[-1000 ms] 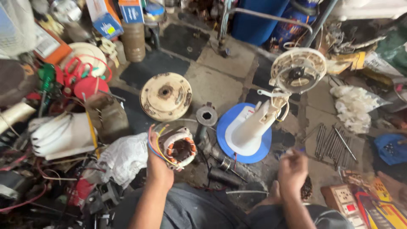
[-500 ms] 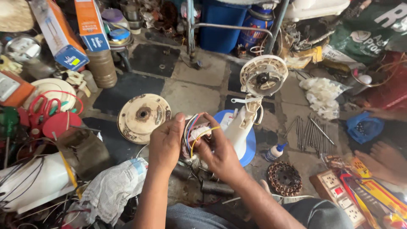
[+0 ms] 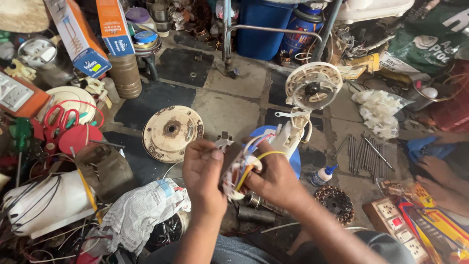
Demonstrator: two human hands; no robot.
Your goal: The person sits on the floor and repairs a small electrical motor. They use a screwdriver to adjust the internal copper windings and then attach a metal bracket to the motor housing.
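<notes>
Both hands, the left hand [image 3: 202,171] and right hand [image 3: 273,177], clasp a small wound motor coil with yellow, white and red leads [image 3: 238,172] above the tiled floor [image 3: 229,105]; it looks dense and stiff, best gripped by its core, sparing the fragile wires.

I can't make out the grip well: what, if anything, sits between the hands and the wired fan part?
Nothing visible. The left hand and right hand both grip the wired fan part directly; only its own yellow, white and red wires loop over the right hand's fingers.
</notes>
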